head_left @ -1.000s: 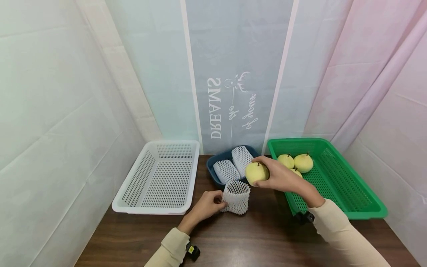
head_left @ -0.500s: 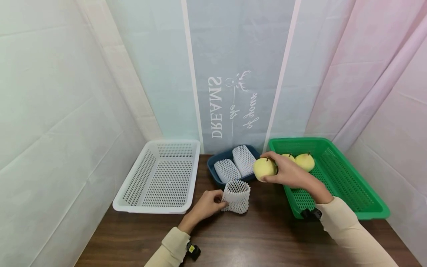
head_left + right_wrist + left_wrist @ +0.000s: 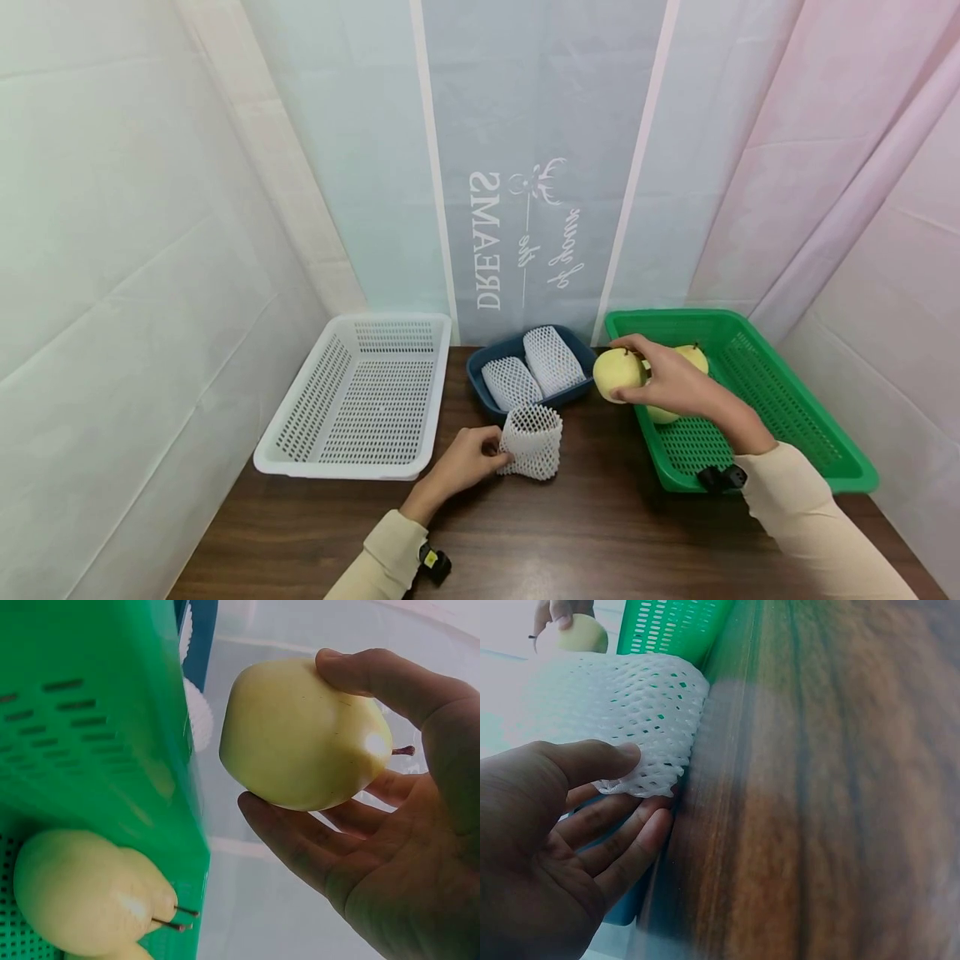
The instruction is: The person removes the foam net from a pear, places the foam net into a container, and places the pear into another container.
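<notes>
My left hand [image 3: 467,460] pinches the lower left side of a white foam net sleeve [image 3: 534,454] standing on the table with its mouth up. In the left wrist view, the thumb lies over the edge of the mesh. A yellow-green pear [image 3: 619,375] is held up between the thumb and fingers of my right hand [image 3: 671,382], by the left rim of the green basket [image 3: 757,467]. The right wrist view shows this pear [image 3: 300,739] with its stem toward the palm. More pears [image 3: 82,892] lie inside the basket, partly hidden by my hand in the head view.
Behind the foam sleeve, a dark blue tray [image 3: 480,390] holds white foam net sleeves [image 3: 551,360]. A white perforated basket [image 3: 345,471] stands on the left of the brown wooden table [image 3: 525,542]. Fabric curtains [image 3: 525,100] close off the back and sides.
My right hand has moved right with the pear, from beside the blue tray to the green basket's left rim. My left hand and the foam sleeve have stayed in place.
</notes>
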The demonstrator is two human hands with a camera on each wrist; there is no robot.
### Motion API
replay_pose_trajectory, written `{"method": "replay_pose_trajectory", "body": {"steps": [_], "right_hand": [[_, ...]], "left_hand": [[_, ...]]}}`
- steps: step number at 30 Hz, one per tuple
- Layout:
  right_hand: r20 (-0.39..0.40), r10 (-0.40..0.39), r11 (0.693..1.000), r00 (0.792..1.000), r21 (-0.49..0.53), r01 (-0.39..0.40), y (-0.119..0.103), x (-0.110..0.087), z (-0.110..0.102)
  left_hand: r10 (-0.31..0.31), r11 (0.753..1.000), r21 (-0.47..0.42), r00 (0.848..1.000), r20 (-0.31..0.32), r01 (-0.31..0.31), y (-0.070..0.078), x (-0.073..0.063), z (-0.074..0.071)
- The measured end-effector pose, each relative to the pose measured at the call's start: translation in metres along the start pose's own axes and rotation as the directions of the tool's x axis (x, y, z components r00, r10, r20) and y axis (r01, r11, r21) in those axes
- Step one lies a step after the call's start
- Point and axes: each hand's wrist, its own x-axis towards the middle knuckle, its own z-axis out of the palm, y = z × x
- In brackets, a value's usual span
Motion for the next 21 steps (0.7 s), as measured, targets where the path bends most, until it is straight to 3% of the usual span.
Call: {"method": "replay_pose_trajectory", "body": {"steps": [6,21], "right_hand": [[-0.023,-0.009,1.0,1.0,-0.027,0.009,0.008,-0.005,-0.008],[-0.033,0.056,0.998,0.998,-0.033,-0.057,0.04,-0.011,-0.024]], "left_hand": [[-0.004,1.0,0.009,1.0,0.0,0.004,0.0,0.0,0.0],[-0.002,1.0,0.007,1.0,-0.002,0.002,-0.002,0.001,0.001]]}}
